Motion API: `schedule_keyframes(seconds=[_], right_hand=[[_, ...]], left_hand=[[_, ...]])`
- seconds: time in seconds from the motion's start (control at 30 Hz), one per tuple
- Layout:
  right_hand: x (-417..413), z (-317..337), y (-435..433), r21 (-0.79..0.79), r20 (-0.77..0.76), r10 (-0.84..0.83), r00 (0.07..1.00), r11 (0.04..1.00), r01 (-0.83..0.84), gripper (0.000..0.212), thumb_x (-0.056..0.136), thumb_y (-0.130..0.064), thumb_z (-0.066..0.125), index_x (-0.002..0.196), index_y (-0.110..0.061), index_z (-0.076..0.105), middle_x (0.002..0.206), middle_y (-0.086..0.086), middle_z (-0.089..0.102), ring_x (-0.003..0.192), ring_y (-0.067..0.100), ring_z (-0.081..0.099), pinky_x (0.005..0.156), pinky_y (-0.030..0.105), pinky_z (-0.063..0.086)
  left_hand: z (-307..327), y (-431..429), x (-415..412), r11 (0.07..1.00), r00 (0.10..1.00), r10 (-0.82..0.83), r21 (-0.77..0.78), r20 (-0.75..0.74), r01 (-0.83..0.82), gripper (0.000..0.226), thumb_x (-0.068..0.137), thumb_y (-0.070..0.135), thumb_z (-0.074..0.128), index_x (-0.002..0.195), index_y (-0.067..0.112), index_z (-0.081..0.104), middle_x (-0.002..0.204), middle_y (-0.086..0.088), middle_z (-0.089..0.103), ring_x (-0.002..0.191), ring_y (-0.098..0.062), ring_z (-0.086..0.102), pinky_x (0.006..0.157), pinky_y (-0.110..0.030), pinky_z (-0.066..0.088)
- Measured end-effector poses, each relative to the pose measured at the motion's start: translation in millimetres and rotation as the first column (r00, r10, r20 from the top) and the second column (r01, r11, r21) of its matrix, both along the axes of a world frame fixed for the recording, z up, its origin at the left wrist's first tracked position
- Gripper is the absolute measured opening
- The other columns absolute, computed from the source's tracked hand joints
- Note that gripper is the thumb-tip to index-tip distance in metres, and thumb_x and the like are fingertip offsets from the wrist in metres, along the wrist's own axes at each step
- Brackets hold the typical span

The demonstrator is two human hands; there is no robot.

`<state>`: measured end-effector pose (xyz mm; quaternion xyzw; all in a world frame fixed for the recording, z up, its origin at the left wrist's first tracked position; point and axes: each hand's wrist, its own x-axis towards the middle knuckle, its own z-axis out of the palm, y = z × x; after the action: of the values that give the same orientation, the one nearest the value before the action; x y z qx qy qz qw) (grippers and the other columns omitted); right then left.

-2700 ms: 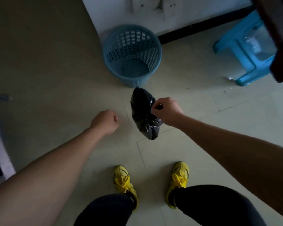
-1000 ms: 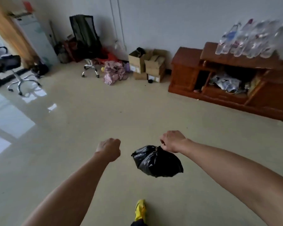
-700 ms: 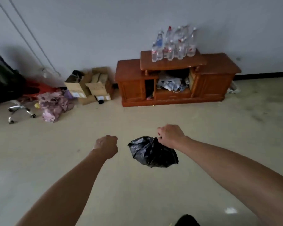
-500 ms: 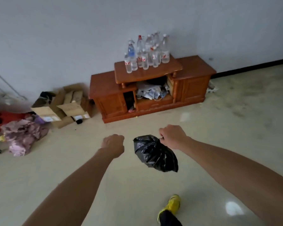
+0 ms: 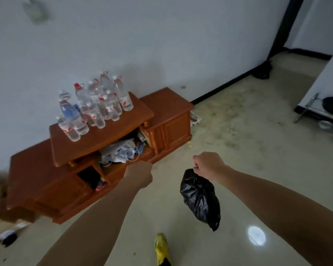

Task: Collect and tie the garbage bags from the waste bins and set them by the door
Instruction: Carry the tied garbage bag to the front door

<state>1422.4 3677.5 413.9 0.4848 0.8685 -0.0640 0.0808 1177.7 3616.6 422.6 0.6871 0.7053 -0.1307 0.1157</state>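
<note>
Right hand: fingers curled tight round the gathered neck of a small black garbage bag. The bag hangs free below the fist, clear of the floor, its body tilted down and to the right, ending in a crumpled point. The forearm runs back to the lower right edge of the view.

Left hand: closed in a loose fist, nothing seen in it, held out at about the same height as the right, well apart from the bag.

Below, between the arms: one yellow shoe, toe forward on pale glossy tile. A round spot of reflected light lies on the floor beside the bag's tip.

Beyond the left hand: a low red-brown wooden cabinet against a white wall. Its raised middle shelf carries a cluster of clear plastic water bottles with red caps and labels. The open compartment beneath is stuffed with crumpled cloth or paper; which, I cannot tell.

Far right: a dark-framed doorway; near it, a metal rack holding a dark pan.
</note>
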Motion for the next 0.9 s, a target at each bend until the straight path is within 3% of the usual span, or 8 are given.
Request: schedule_keyframes(seconds=[0.17, 0.27, 0.43, 0.5, 0.7, 0.8, 0.9], right_hand=[[54.8, -27.3, 143.0, 0.023, 0.038, -0.212, 0.976, 0.977, 0.212, 0.027, 0.092, -0.032, 0.047, 0.106, -0.016, 0.063, 0.099, 0.005, 0.066, 0.091, 0.024, 0.063, 0.078, 0.033, 0.051], [83.6, -26.0, 218.5, -0.012, 0.07, -0.346, 0.936, 0.938, 0.347, 0.028, 0.094, -0.035, 0.046, 0.111, -0.018, 0.06, 0.104, 0.006, 0.063, 0.094, 0.024, 0.062, 0.081, 0.034, 0.05], [129.4, -3.0, 323.2, 0.005, 0.052, -0.502, 0.863, 0.865, 0.502, 0.026, 0.094, -0.036, 0.047, 0.106, -0.016, 0.06, 0.095, 0.007, 0.063, 0.088, 0.025, 0.061, 0.078, 0.036, 0.052], [154.4, -1.4, 371.5, 0.023, 0.042, -0.552, 0.833, 0.834, 0.552, 0.026, 0.094, -0.037, 0.048, 0.104, -0.016, 0.061, 0.093, 0.007, 0.064, 0.085, 0.025, 0.062, 0.077, 0.037, 0.053], [229.9, -22.7, 510.6, 0.002, 0.055, -0.591, 0.805, 0.806, 0.591, 0.028, 0.093, -0.039, 0.05, 0.107, -0.017, 0.059, 0.099, 0.007, 0.064, 0.09, 0.026, 0.063, 0.07, 0.033, 0.046], [271.1, -36.2, 590.1, -0.047, 0.069, -0.583, 0.81, 0.809, 0.586, 0.027, 0.093, -0.037, 0.05, 0.106, -0.016, 0.06, 0.099, 0.007, 0.065, 0.089, 0.026, 0.063, 0.069, 0.033, 0.046], [313.9, -31.5, 671.0, -0.065, 0.082, -0.555, 0.828, 0.826, 0.56, 0.026, 0.092, -0.036, 0.051, 0.102, -0.015, 0.062, 0.097, 0.008, 0.065, 0.087, 0.026, 0.064, 0.066, 0.033, 0.045]], left_hand=[[-21.5, 188.4, 40.3, 0.99, 0.988, -0.142, 0.025, 0.054, 0.14, 0.022, 0.093, 0.017, 0.042, 0.109, 0.015, 0.057, 0.114, -0.006, 0.061, 0.102, -0.026, 0.06, 0.088, -0.039, 0.05], [-17.4, 290.4, 65.1, 0.963, 0.962, -0.27, 0.028, 0.033, 0.269, 0.025, 0.092, 0.014, 0.041, 0.112, 0.015, 0.056, 0.115, -0.007, 0.06, 0.103, -0.027, 0.059, 0.083, -0.036, 0.049], [-0.5, 446.2, 117.9, 0.909, 0.909, -0.417, 0.024, 0.009, 0.417, 0.026, 0.093, 0.017, 0.044, 0.113, 0.016, 0.06, 0.117, -0.006, 0.061, 0.107, -0.025, 0.059, 0.086, -0.034, 0.049], [-3.7, 509.1, 152.8, 0.89, 0.889, -0.456, 0.004, 0.028, 0.456, 0.024, 0.093, 0.016, 0.044, 0.111, 0.014, 0.06, 0.116, -0.007, 0.061, 0.104, -0.024, 0.06, 0.078, -0.03, 0.046], [-14.7, 653.6, 243.4, 0.819, 0.819, -0.573, 0.024, 0.024, 0.573, 0.015, 0.091, 0.012, 0.044, 0.101, 0.009, 0.055, 0.106, -0.013, 0.06, 0.093, -0.029, 0.06, 0.068, -0.035, 0.043], [-20.7, 725.6, 287.0, 0.816, 0.816, -0.577, -0.015, 0.022, 0.578, 0.015, 0.093, 0.011, 0.041, 0.1, 0.007, 0.054, 0.105, -0.013, 0.06, 0.093, -0.029, 0.06, 0.076, -0.039, 0.047], [-14.8, 806.0, 330.4, 0.826, 0.827, -0.562, -0.023, 0.032, 0.563, 0.019, 0.094, 0.014, 0.042, 0.105, 0.008, 0.056, 0.111, -0.011, 0.059, 0.098, -0.027, 0.058, 0.078, -0.033, 0.044]])
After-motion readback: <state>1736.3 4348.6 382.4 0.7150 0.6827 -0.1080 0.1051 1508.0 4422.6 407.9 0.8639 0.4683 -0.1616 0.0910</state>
